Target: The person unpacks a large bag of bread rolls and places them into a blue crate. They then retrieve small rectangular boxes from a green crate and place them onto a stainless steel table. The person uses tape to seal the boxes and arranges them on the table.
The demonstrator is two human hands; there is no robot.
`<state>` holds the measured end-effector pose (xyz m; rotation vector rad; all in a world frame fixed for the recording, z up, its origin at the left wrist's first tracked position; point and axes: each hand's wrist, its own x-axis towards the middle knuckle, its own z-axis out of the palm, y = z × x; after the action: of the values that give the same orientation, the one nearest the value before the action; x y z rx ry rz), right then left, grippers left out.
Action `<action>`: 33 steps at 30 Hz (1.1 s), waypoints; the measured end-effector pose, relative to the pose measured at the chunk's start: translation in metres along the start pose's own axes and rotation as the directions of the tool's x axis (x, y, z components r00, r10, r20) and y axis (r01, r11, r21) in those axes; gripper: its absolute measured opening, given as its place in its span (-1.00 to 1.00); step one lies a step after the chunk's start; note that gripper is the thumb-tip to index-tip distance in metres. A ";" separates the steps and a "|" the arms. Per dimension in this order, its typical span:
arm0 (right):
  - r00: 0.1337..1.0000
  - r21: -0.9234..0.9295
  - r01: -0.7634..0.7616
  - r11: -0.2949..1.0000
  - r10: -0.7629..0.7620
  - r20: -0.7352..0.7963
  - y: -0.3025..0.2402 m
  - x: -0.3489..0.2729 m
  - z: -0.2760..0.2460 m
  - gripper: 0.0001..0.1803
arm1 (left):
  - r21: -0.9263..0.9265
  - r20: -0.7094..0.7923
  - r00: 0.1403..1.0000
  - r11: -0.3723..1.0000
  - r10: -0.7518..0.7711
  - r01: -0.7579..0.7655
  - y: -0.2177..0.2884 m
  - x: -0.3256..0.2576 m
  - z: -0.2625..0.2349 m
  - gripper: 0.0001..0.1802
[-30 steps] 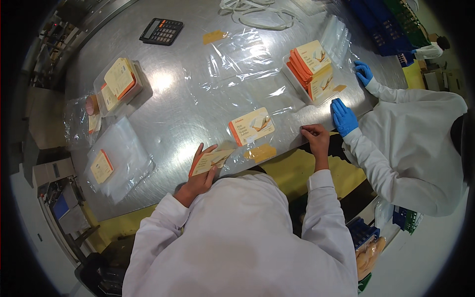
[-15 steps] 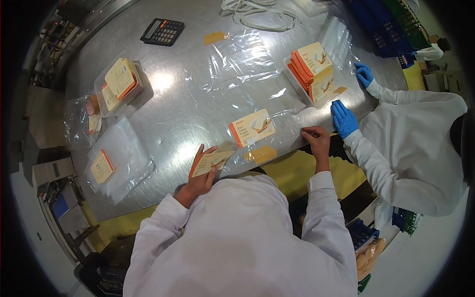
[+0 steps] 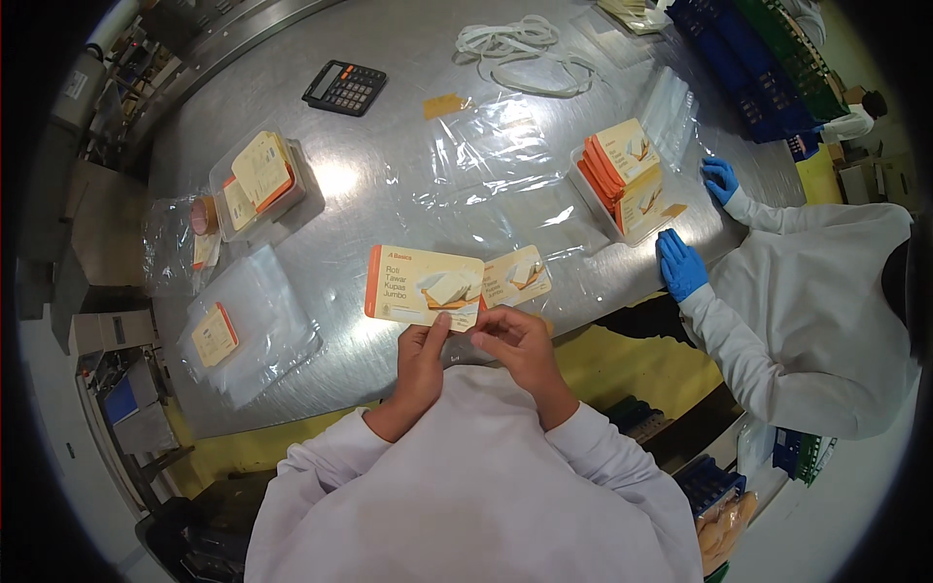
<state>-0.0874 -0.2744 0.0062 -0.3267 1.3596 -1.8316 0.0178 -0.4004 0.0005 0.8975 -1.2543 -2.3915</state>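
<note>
A cream printed card label [image 3: 413,277] with an orange left edge is held up in front of me by its lower edge. My left hand [image 3: 423,360] grips it, thumb on the face and fingers behind. My right hand [image 3: 525,350] is pinched at the card's lower right corner; whether it holds the corner or some small thing cannot be made out. Just behind, a second matching card [image 3: 525,275] lies on clear plastic film on the table, partly covered by the held one.
Clear tubs of cards stand at right [image 3: 630,228] and left [image 3: 309,199]. Plastic bags [image 3: 277,321], a tape roll [image 3: 203,215], a calculator [image 3: 345,87] and white straps [image 3: 525,44] lie on the steel table [image 3: 389,165]. A co-worker's blue-gloved hands [image 3: 683,267] rest at the right edge.
My left hand has raised the card and turned its printed face upright toward me. My right hand has come in from the right to the card's corner. The view has shifted slightly.
</note>
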 end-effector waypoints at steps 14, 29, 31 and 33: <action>0.996 -0.114 0.069 0.991 -0.062 0.058 0.003 0.020 0.006 -0.95 | 0.547 -0.043 0.916 0.776 0.399 -0.313 0.038 -0.027 -0.028 -0.83; 0.986 -0.194 -0.088 0.977 0.112 0.120 0.056 0.089 0.092 -0.89 | 0.225 -0.687 0.489 0.797 0.538 -0.560 0.114 -0.065 -0.205 -0.86; 0.966 -0.341 -0.260 0.904 0.239 -0.102 0.058 0.110 0.102 -0.94 | 0.495 -0.746 0.016 0.569 0.666 -0.656 0.157 -0.095 -0.239 -0.87; 0.998 -0.491 0.003 0.871 -0.031 -0.048 0.069 0.124 0.107 -0.86 | 0.730 -0.624 -0.123 0.519 0.772 -0.444 0.176 -0.102 -0.216 -0.87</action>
<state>-0.0680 -0.4436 -0.0450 -0.5555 1.8630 -1.4912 0.2302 -0.5859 0.0921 1.1224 -1.0243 -0.5022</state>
